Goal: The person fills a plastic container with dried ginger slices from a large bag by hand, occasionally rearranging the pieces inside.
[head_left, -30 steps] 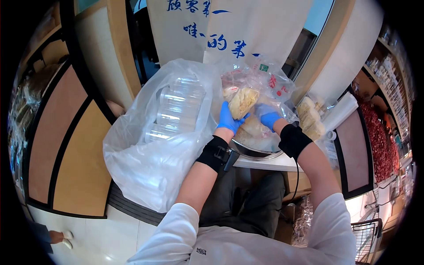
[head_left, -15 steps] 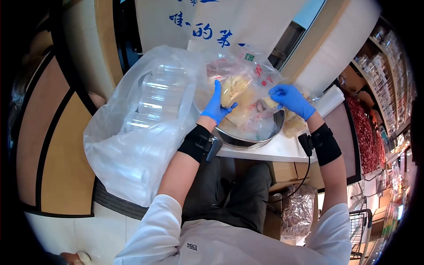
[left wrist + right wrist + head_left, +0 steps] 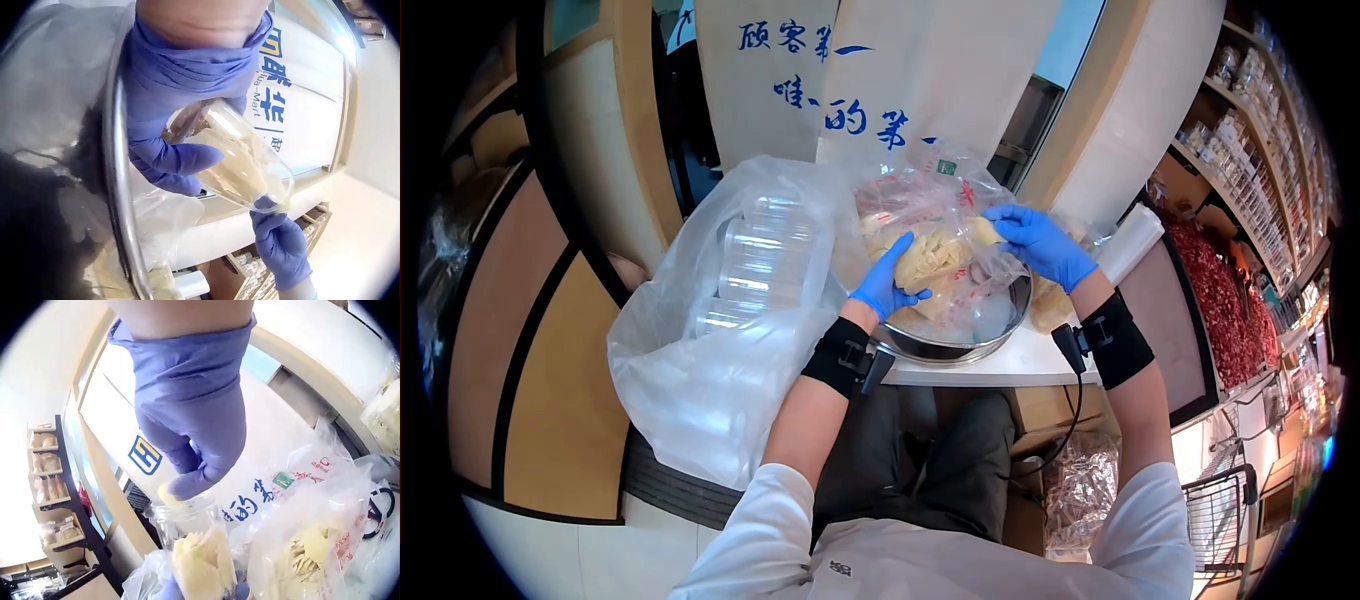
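My gloved left hand point(image 3: 884, 288) grips a clear plastic jar point(image 3: 244, 159) partly filled with pale yellow flat slices. The jar is tilted, its mouth toward the right hand, above a metal bowl point(image 3: 945, 353). My gloved right hand point(image 3: 1045, 242) pinches a pale yellow slice point(image 3: 166, 492) between thumb and fingers, right at the jar's mouth. Below and beside the jar, a clear printed bag point(image 3: 262, 565) with more of the pale slices sits in the bowl. In the right wrist view only the fingertips of the left hand show around the jar.
To the left lies a large translucent bag point(image 3: 680, 400) with stacked clear jars point(image 3: 770, 255) inside. A white roll point(image 3: 1132, 240) lies to the right, behind bagged goods point(image 3: 1052, 305). A panel with blue writing point(image 3: 870, 70) stands behind the white tabletop point(image 3: 1040, 372).
The right hand came out of the bag area behind the jar, moved right with a slice, then brought it to the jar's mouth. The left hand keeps its hold on the jar.
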`<move>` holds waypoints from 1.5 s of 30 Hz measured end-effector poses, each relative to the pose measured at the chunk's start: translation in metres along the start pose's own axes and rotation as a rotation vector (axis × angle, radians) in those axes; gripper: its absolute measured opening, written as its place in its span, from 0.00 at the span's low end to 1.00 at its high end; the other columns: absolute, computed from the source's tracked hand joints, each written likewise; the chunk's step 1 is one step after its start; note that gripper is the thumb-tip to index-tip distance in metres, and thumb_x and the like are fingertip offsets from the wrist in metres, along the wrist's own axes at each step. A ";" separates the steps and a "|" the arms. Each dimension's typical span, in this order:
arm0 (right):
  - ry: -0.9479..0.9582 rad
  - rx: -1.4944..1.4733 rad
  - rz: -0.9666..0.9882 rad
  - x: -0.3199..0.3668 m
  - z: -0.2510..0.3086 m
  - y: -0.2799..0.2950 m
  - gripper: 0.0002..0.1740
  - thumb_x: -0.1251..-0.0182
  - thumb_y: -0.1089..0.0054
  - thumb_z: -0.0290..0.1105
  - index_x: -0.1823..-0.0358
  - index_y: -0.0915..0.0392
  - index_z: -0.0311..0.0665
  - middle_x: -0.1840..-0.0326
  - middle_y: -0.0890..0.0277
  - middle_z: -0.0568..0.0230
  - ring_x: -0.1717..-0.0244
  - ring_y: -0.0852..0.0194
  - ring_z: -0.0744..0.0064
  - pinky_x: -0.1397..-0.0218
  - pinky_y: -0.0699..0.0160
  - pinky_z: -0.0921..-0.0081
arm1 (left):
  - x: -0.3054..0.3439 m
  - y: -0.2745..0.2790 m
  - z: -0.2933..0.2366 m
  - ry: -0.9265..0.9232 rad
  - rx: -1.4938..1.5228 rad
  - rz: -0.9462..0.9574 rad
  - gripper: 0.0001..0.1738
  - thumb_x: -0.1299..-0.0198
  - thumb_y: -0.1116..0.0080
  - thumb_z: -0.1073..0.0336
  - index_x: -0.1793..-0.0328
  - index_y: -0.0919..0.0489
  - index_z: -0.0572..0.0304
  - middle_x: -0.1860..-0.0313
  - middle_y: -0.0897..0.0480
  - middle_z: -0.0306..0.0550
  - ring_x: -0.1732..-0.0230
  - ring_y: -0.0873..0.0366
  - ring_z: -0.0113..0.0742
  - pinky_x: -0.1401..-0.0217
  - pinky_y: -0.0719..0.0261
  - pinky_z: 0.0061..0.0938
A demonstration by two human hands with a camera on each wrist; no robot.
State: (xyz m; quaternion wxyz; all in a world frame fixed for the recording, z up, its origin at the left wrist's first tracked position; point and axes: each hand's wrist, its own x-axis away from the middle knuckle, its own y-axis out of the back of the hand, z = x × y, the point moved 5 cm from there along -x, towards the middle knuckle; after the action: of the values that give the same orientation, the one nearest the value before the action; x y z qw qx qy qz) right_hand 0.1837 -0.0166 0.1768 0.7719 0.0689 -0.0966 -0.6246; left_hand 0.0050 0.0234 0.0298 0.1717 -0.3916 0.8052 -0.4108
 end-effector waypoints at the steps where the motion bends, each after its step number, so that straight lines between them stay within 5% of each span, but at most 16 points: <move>1: 0.019 0.033 -0.005 -0.002 -0.002 -0.003 0.17 0.36 0.44 0.34 0.46 0.27 0.39 0.52 0.28 0.74 0.52 0.32 0.83 0.51 0.30 0.84 | 0.001 0.000 0.001 0.002 -0.006 -0.010 0.28 0.45 0.45 0.43 0.41 0.29 0.46 0.51 0.22 0.41 0.53 0.23 0.35 0.67 0.19 0.36; 14: 0.001 0.373 0.193 0.021 0.011 -0.016 0.20 0.40 0.43 0.28 0.45 0.28 0.32 0.54 0.26 0.66 0.57 0.28 0.78 0.52 0.26 0.80 | 0.008 -0.006 0.001 0.017 -0.139 -0.030 0.31 0.47 0.41 0.44 0.39 0.31 0.44 0.49 0.23 0.40 0.50 0.23 0.35 0.62 0.19 0.35; 26: -0.035 0.403 0.249 0.025 0.004 -0.018 0.15 0.40 0.40 0.38 0.55 0.25 0.37 0.66 0.27 0.72 0.70 0.32 0.84 0.67 0.34 0.86 | 0.004 -0.003 0.003 0.038 -0.135 -0.043 0.32 0.48 0.39 0.45 0.38 0.33 0.42 0.47 0.24 0.40 0.48 0.25 0.35 0.60 0.19 0.35; 34: 0.089 0.418 0.022 0.020 0.003 -0.002 0.16 0.38 0.41 0.37 0.53 0.25 0.35 0.68 0.25 0.69 0.70 0.29 0.83 0.68 0.31 0.85 | 0.007 -0.005 0.003 0.033 -0.132 -0.059 0.32 0.48 0.40 0.44 0.38 0.33 0.42 0.49 0.23 0.39 0.49 0.24 0.34 0.61 0.20 0.36; 40: 0.084 0.617 -0.033 0.021 0.013 -0.018 0.18 0.39 0.43 0.31 0.49 0.25 0.32 0.66 0.23 0.64 0.69 0.27 0.82 0.69 0.27 0.83 | 0.006 -0.006 0.005 0.037 -0.155 -0.062 0.32 0.48 0.40 0.44 0.37 0.33 0.42 0.49 0.23 0.39 0.49 0.24 0.34 0.61 0.20 0.35; 45: 0.077 0.502 0.018 0.013 0.001 -0.020 0.17 0.39 0.42 0.29 0.49 0.25 0.31 0.68 0.23 0.65 0.70 0.27 0.83 0.69 0.27 0.83 | 0.006 -0.004 0.004 0.024 -0.145 -0.093 0.32 0.48 0.40 0.44 0.37 0.33 0.42 0.48 0.24 0.39 0.48 0.25 0.34 0.58 0.22 0.35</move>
State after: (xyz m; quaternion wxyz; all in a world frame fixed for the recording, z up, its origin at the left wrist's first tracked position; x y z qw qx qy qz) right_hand 0.1666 -0.0338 0.1743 0.7391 0.2813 -0.2200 -0.5712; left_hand 0.0050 0.0153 0.0308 0.1139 -0.4348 0.8158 -0.3638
